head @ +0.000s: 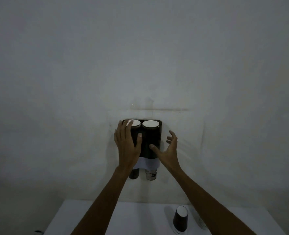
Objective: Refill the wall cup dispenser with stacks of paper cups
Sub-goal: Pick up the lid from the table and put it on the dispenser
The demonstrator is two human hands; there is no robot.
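A dark two-tube cup dispenser [153, 141] hangs on the wall, with a white band across its lower part. White cup bottoms show at the top of both tubes, at the left cup stack [135, 123] and the right cup stack [150, 124]. Dark cups stick out below both tubes [151, 174]. My left hand [127, 143] lies flat on the left tube, fingertips over the top of its stack. My right hand [168, 149] hovers with fingers spread at the dispenser's right side, thumb near the right tube. A dark upside-down paper cup [180, 220] stands on the white table.
The white table [131, 217] runs below the dispenser, against a plain pale wall [140, 56]. A second, pale object [201, 223] is half hidden behind my right forearm. A small dark thing [38, 232] lies beyond the table's left edge. The scene is dim.
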